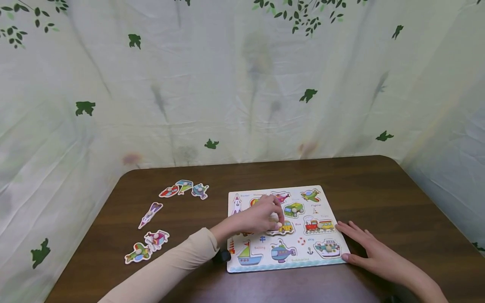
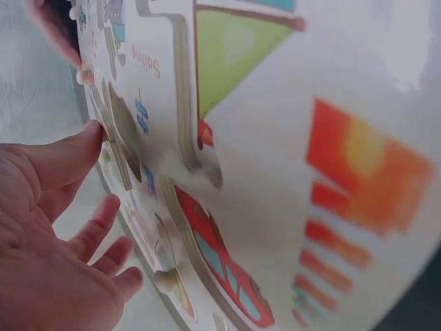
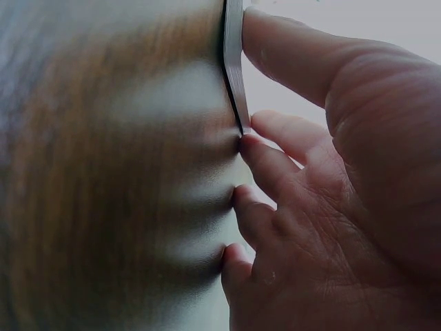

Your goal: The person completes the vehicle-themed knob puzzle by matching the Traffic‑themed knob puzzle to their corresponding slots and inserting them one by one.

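Observation:
A white wooden puzzle board (image 1: 284, 252) with vehicle pictures lies on the table. My left hand (image 1: 261, 214) reaches over its middle and pinches the knob of a yellow bus puzzle piece (image 1: 286, 228). The piece is tilted at its place on the board, seen nearly edge-on by my thumb in the left wrist view. My right hand (image 1: 375, 252) lies at the board's right edge, fingers extended, with thumb and fingertips touching that edge. A green truck piece (image 1: 294, 209), a train piece (image 1: 319, 226) and a ship piece (image 1: 328, 248) are on the board.
On the brown table (image 1: 197, 219) left of the board lie loose pieces: a red one (image 1: 168, 191), a sailboat (image 1: 184, 186), a submarine (image 1: 199, 190), a rocket (image 1: 150, 215), a helicopter (image 1: 157, 239) and a plane (image 1: 137, 253). A pale curtain (image 1: 227, 84) hangs behind.

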A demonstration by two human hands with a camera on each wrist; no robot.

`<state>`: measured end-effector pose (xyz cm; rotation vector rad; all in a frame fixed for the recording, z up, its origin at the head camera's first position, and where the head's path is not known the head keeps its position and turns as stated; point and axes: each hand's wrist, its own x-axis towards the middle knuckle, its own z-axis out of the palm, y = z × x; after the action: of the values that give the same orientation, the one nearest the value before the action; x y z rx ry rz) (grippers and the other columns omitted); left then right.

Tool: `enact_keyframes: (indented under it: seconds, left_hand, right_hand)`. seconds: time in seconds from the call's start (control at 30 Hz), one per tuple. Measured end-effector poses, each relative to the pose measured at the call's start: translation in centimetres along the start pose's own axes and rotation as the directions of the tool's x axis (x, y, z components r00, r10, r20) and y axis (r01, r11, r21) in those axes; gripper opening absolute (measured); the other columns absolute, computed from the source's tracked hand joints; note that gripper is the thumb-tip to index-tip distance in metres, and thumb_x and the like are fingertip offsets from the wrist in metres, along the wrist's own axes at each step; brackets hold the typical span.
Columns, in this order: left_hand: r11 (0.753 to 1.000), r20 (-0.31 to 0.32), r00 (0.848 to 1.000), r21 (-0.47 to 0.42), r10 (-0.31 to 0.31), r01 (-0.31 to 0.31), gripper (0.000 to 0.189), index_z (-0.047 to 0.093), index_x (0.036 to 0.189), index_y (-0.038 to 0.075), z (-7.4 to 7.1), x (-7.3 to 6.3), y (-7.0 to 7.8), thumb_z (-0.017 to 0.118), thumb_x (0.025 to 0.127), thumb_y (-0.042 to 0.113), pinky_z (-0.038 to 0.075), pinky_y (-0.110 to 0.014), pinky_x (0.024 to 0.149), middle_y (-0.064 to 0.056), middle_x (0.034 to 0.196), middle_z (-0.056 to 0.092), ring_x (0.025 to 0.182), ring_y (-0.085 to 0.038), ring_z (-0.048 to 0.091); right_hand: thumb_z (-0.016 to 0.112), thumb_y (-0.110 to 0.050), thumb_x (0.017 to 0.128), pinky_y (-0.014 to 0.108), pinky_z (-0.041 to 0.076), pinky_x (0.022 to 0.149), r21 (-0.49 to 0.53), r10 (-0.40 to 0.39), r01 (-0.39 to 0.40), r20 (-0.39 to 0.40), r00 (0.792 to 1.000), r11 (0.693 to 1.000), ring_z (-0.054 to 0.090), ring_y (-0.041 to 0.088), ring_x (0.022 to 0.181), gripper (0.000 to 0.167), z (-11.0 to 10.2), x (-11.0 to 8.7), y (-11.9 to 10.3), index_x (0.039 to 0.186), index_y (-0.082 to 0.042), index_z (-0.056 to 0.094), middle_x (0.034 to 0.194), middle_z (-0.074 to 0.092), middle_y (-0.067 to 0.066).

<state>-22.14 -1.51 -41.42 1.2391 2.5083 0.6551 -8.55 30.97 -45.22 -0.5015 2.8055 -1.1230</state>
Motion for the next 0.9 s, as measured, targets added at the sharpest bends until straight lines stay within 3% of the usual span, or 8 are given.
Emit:
enact_keyframes:
  seconds: [0.13, 0.27, 0.37, 0.47, 0.6, 0.73, 0.8, 0.9]
  left_hand:
    - [1.0, 0.013, 1.0, -0.008, -0.009, 0.009, 0.008, 0.072, 0.088, 0.023, 0.1, 0.3, 0.2, 0.076, 0.087, 0.015, 0.033, -0.033, 0.097, 0.005, 0.114, 0.049, 0.114, -0.017, 0.038]
    - [1.0, 0.02, 1.0, -0.001, -0.012, 0.012, 0.008, 0.073, 0.086, 0.022, 0.1, 0.4, 0.3, 0.077, 0.086, 0.016, 0.032, -0.033, 0.097, 0.006, 0.111, 0.049, 0.113, -0.017, 0.038]
    - [1.0, 0.02, 1.0, -0.008, -0.017, 0.017, 0.007, 0.074, 0.086, 0.021, 0.1, 0.4, 0.2, 0.078, 0.085, 0.017, 0.032, -0.032, 0.098, 0.006, 0.111, 0.049, 0.113, -0.017, 0.039]
    - [0.999, 0.023, 1.0, -0.027, -0.019, 0.019, 0.006, 0.075, 0.087, 0.02, 0.2, 0.4, -0.1, 0.078, 0.085, 0.017, 0.031, -0.034, 0.101, 0.003, 0.118, 0.05, 0.118, -0.018, 0.039]
    - [0.998, 0.031, 1.0, -0.055, 0.005, -0.003, 0.005, 0.075, 0.089, 0.02, 0.2, 0.6, -0.6, 0.078, 0.085, 0.017, 0.028, -0.037, 0.107, -0.003, 0.132, 0.05, 0.128, -0.02, 0.036]
    - [0.994, 0.036, 0.998, -0.105, 0.043, -0.039, 0.004, 0.076, 0.09, 0.018, 0.1, 0.6, -1.1, 0.077, 0.086, 0.016, 0.027, -0.038, 0.11, -0.007, 0.138, 0.048, 0.133, -0.022, 0.035]
    - [0.99, 0.04, 0.998, -0.131, 0.054, -0.048, 0.004, 0.076, 0.091, 0.017, 0.1, 0.6, -1.3, 0.076, 0.086, 0.015, 0.023, -0.041, 0.113, -0.008, 0.14, 0.047, 0.139, -0.025, 0.03]
    - [0.987, 0.045, 0.997, -0.154, 0.059, -0.051, 0.004, 0.076, 0.091, 0.016, 0.0, 0.5, -1.5, 0.076, 0.087, 0.015, 0.013, -0.048, 0.116, -0.009, 0.144, 0.046, 0.146, -0.029, 0.017]
  right_hand:
    - [0.071, -0.036, 0.089, 0.024, -0.003, 0.113, -0.027, -0.014, 0.014, -0.014, 1.0, 1.0, 0.015, 0.025, 0.148, 0.07, 0.1, -0.1, 0.1, 0.15, -0.018, 0.04, 0.152, 0.038, 0.017]
    - [0.071, -0.036, 0.089, 0.034, -0.002, 0.116, -0.019, -0.009, 0.008, -0.008, 1.0, 1.0, 0.014, 0.024, 0.148, 0.07, 0.1, -0.1, 0.0, 0.15, -0.018, 0.04, 0.152, 0.038, 0.017]
    - [0.071, -0.035, 0.09, 0.059, 0.001, 0.113, 0.007, 0.002, -0.002, -0.001, 1.0, 1.0, 0.012, 0.023, 0.148, 0.07, 0.1, -0.1, 0.0, 0.15, -0.018, 0.04, 0.153, 0.036, 0.018]
    - [0.071, -0.037, 0.089, 0.043, -0.002, 0.116, 0.001, 0.011, -0.011, -0.004, 1.0, 1.0, 0.012, 0.017, 0.147, 0.071, 0.2, -0.2, 0.0, 0.15, -0.019, 0.04, 0.153, 0.036, 0.016]
    - [0.071, -0.034, 0.089, 0.055, 0.001, 0.114, 0.0, 0.006, -0.006, 0.0, 1.0, 1.0, 0.016, 0.04, 0.145, 0.071, 0.0, 0.0, 0.0, 0.15, -0.017, 0.04, 0.152, 0.036, 0.019]
    - [0.072, -0.033, 0.089, 0.071, 0.006, 0.105, 0.01, 0.011, -0.011, 0.006, 1.0, 1.0, 0.016, 0.047, 0.142, 0.071, -0.1, 0.1, -0.1, 0.15, -0.015, 0.04, 0.152, 0.036, 0.02]
    - [0.072, -0.034, 0.089, 0.063, 0.003, 0.111, 0.006, 0.013, -0.013, 0.004, 1.0, 1.0, 0.016, 0.047, 0.142, 0.071, 0.0, 0.0, -0.1, 0.15, -0.016, 0.04, 0.152, 0.036, 0.02]
    - [0.071, -0.036, 0.089, 0.033, -0.004, 0.116, -0.008, 0.009, -0.009, -0.001, 1.0, 1.0, 0.015, 0.034, 0.147, 0.071, 0.1, -0.1, -0.1, 0.15, -0.017, 0.04, 0.152, 0.037, 0.018]
